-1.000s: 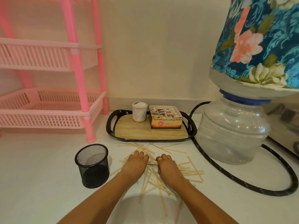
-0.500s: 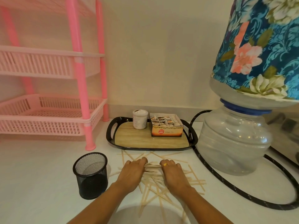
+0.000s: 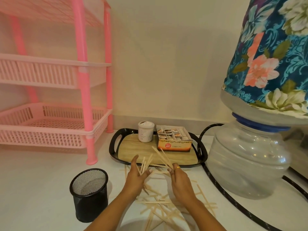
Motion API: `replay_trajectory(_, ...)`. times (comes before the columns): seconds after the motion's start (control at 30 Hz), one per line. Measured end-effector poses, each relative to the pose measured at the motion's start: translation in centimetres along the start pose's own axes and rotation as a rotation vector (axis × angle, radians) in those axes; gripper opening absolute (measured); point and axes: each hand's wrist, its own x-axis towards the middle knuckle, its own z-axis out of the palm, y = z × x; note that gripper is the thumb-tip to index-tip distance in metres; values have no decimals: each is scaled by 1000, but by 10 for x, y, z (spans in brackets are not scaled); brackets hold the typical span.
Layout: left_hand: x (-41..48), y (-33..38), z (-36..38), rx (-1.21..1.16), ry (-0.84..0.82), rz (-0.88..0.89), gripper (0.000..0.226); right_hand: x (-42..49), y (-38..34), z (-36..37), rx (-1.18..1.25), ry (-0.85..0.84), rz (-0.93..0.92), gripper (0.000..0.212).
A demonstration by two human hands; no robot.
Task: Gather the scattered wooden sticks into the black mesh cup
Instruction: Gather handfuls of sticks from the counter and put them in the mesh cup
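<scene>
Thin pale wooden sticks lie scattered and crossed on the white counter in front of me. My left hand is raised above them and holds a few sticks that fan upward. My right hand, with a gold ring, pinches two or three longer sticks that slant up to the left over the tray. The black mesh cup stands upright to the left of my left forearm, and no sticks show inside it.
A black tray with a wood-look base holds a white jar and an open tea box. A pink rack stands left. A large water bottle and black hose crowd the right.
Both hands were flat on the pile raking sticks together; now they are lifted off the counter, each gripping a small bunch of sticks. The camera has tilted upward.
</scene>
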Motion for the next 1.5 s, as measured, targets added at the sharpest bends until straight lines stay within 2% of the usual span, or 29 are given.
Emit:
replay_trajectory(0.1, 0, -2, 9, -227, 96, -115, 57, -2, -11, 6, 82, -22, 9, 16)
replay_trajectory(0.17, -4, -2, 13, -281, 132, -141, 53, -5, -15, 9, 139, -5, 58, 21)
replay_trajectory(0.37, -14, 5, 18, -442, 136, -152, 81, -13, -19, 10, 302, 83, 205, 20)
replay_trajectory(0.43, -16, 12, 23, -503, 124, -154, 84, -15, -23, 16, 321, 60, 205, 22)
replay_trajectory(0.5, -16, 21, 31, -611, 119, -155, 78, -17, -27, 23, 316, 19, 191, 27)
replay_trajectory(0.6, -12, 29, 39, -848, 137, -236, 56, -20, -31, 30, 302, -56, 203, 29)
replay_trajectory(0.63, -11, 31, 39, -876, 106, -268, 56, -21, -32, 31, 291, -80, 206, 28)
replay_trajectory(0.7, -12, 31, 38, -901, 66, -309, 64, -23, -31, 31, 286, -105, 221, 27)
replay_trajectory(0.83, -13, 26, 41, -937, 89, -320, 52, -22, -33, 29, 300, -127, 298, 26)
replay_trajectory(0.97, -16, 17, 47, -819, 7, -327, 62, -20, -38, 25, 200, -139, 325, 33)
replay_trajectory(1.13, -20, 18, 44, -913, -42, -276, 75, -17, -43, 20, 135, -142, 369, 41)
replay_trajectory(1.23, -25, 20, 45, -842, -64, -337, 62, -16, -43, 19, 125, -180, 371, 41)
replay_trajectory(1.33, -25, 18, 49, -745, 43, -333, 40, -17, -43, 20, 83, -215, 329, 42)
replay_trajectory(1.4, -23, 16, 47, -795, 102, -369, 25, -17, -42, 21, 50, -237, 286, 40)
replay_trajectory(1.5, -18, 10, 42, -825, 145, -402, 20, -20, -39, 19, 59, -255, 211, 36)
